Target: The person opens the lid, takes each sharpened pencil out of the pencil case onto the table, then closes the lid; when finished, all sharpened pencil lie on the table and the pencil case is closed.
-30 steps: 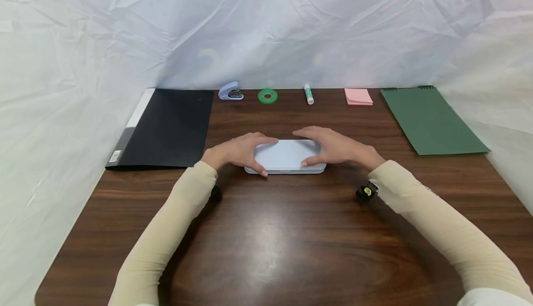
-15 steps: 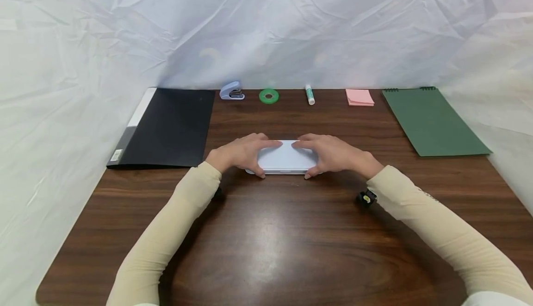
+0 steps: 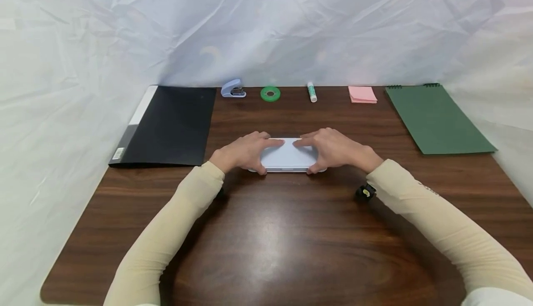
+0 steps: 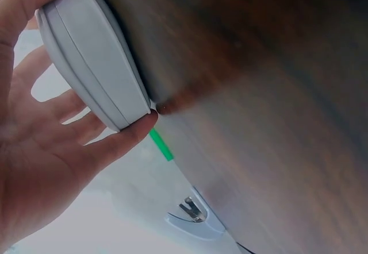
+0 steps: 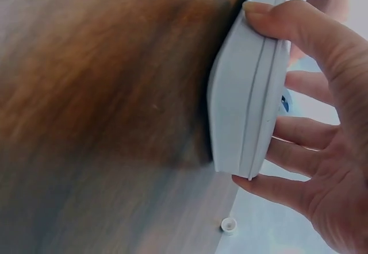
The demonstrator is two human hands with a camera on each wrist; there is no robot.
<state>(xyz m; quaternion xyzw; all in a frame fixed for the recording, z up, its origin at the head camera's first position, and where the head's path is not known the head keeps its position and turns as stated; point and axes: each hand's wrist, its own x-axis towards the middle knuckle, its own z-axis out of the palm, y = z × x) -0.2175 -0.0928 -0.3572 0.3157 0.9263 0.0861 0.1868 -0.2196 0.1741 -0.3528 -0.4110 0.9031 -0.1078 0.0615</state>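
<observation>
A flat white pencil case (image 3: 288,153) with rounded corners lies on the brown wooden table (image 3: 266,232). My left hand (image 3: 245,152) grips its left end, thumb at the front edge and index finger over the lid. At the right end, my right hand (image 3: 337,148) holds it in much the same way. The left wrist view shows the case's side wall (image 4: 98,47) and a little finger against its far corner. In the right wrist view the thumb presses the front of the case (image 5: 244,99), the other fingers spread across the lid and back.
Along the back stand a blue stapler (image 3: 233,89), green tape roll (image 3: 270,94), glue stick (image 3: 312,92) and pink sticky notes (image 3: 362,94). A black folder (image 3: 170,125) lies left; a green spiral notebook (image 3: 439,118) lies right. White sheeting (image 3: 266,28) encloses the table.
Both hands have closed in on the pencil case: the thumbs now sit at its front edge, with the index fingers nearer each other on the lid. The case has hardly moved.
</observation>
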